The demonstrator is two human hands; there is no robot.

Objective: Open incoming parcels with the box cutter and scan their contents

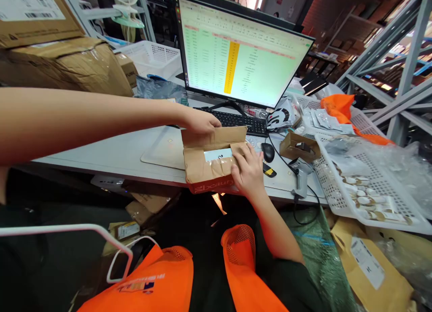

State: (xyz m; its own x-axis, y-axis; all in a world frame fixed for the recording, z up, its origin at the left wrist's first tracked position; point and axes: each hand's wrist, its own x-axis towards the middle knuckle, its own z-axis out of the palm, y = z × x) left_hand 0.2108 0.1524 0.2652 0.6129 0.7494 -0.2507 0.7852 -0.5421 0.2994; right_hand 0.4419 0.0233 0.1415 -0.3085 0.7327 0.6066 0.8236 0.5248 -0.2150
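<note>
A small brown cardboard box (205,165) with red printing along its near edge lies at the front of the grey desk (111,152). Its flaps stand partly open and a pale item wrapped in clear film shows inside. My left hand (199,121) reaches across from the left and grips the far flap with curled fingers. My right hand (248,168) rests on the box's right end, fingers pressed against the side flap.
Behind the box are a black keyboard (236,120), a monitor (236,55) showing a spreadsheet, and a black mouse (268,152). A barcode scanner (300,179) and a white perforated basket (364,186) of small packets lie to the right. Large cardboard boxes (64,64) fill the left.
</note>
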